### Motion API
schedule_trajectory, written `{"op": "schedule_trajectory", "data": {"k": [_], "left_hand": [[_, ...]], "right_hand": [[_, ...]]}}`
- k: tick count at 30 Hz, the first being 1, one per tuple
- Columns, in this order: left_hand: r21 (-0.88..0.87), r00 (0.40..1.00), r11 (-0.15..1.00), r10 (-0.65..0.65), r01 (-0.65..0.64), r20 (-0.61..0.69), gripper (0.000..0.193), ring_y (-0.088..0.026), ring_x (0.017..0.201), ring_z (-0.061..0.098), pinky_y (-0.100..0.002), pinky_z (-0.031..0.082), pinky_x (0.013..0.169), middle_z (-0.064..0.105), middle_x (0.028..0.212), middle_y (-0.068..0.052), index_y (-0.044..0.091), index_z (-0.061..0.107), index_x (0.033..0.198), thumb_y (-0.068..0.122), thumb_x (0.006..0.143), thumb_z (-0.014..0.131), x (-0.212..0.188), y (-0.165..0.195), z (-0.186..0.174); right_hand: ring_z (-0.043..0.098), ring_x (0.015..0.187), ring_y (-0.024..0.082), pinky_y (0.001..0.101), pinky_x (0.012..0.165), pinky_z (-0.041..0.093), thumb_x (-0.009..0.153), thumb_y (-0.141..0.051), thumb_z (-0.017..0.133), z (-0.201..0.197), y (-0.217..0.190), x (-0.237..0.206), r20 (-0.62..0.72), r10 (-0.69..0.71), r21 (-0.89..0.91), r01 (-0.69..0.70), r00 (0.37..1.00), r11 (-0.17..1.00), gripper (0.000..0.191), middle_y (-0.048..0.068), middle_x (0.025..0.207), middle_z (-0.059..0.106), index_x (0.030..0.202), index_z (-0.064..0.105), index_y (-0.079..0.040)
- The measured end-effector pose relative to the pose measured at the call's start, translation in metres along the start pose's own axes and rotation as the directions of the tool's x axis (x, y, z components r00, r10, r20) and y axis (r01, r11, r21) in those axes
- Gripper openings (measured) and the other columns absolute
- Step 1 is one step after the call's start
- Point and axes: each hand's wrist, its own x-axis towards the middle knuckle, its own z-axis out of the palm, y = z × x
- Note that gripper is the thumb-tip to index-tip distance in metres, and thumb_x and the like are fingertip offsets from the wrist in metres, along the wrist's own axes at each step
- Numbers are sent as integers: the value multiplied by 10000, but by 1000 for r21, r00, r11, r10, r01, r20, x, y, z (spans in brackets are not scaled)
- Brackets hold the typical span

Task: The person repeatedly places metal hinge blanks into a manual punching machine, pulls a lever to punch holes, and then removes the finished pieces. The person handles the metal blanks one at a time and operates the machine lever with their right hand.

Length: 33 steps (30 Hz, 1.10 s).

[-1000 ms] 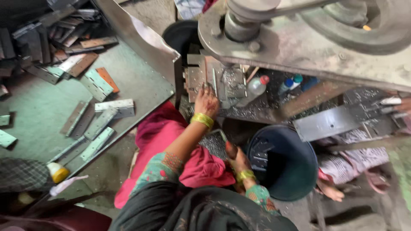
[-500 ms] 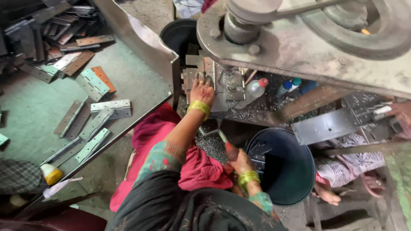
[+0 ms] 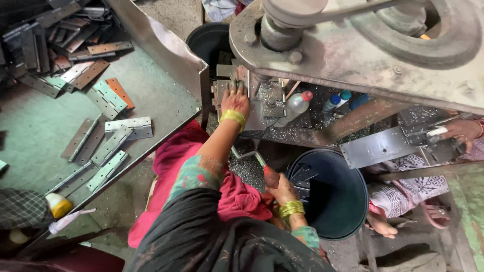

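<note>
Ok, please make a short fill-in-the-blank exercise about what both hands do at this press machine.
1. The left hand rests on the grey metal press bed, wearing a ____ bangle.
2. The right hand grips a red-tipped metal ____.
3. Beside it stands a round dark ____ holding metal pieces.

Missing words: yellow; lever; bucket

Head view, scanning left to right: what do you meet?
Yellow-capped bottle → loose hinges on the green table → left hand at the press → right hand on the red-tipped lever → clear bottle → dark bucket → another person's hand.
</note>
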Motion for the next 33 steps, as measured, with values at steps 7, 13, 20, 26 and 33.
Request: {"op": "schedule_trajectory", "data": {"k": [7,13,20,26,33], "left_hand": [[178,908,901,412,-395,-70,406,-295,1489,367,-517,215,1252,486,1543,-127,88,561,1339,222,967,470,-100,6,-31],[53,866,912,404,-407,-296,365,-286,1195,608,-466,455,1011,635,1310,-109,148,626,1271,159,921,520,-65,41,-54],[-130,927,924,340,-361,-160,275,-252,1227,607,-416,459,987,700,1190,-56,198,675,1202,190,967,532,-36,93,-31],[7,743,935,286,-354,-605,634,-371,1250,544,-574,324,1026,654,1259,-155,108,660,1171,439,653,507,-75,43,-7],[-40,928,932,354,-361,-117,335,-335,1345,515,-515,271,1228,576,1412,-166,145,654,1287,184,983,520,-73,5,-2]], "right_hand": [[691,1133,352,441,925,544,632,-319,937,-14,-10,1,41,-140,126,134,989,983,777,205,1193,706,1251,560,-37],[647,1112,409,456,918,514,580,-383,1005,-2,-4,16,-34,-218,18,219,975,976,930,268,1226,664,1269,526,17],[669,1105,409,465,922,530,610,-456,959,-9,-13,5,-24,-161,-34,160,987,986,846,237,1172,693,1242,577,-42],[660,1134,410,463,935,529,595,-393,966,1,-7,11,-70,-160,20,162,985,987,853,231,1190,689,1256,569,-30],[667,1151,397,454,957,526,609,-347,950,-5,-13,2,-1,-112,46,112,994,993,789,210,1183,712,1251,600,-51]]}}
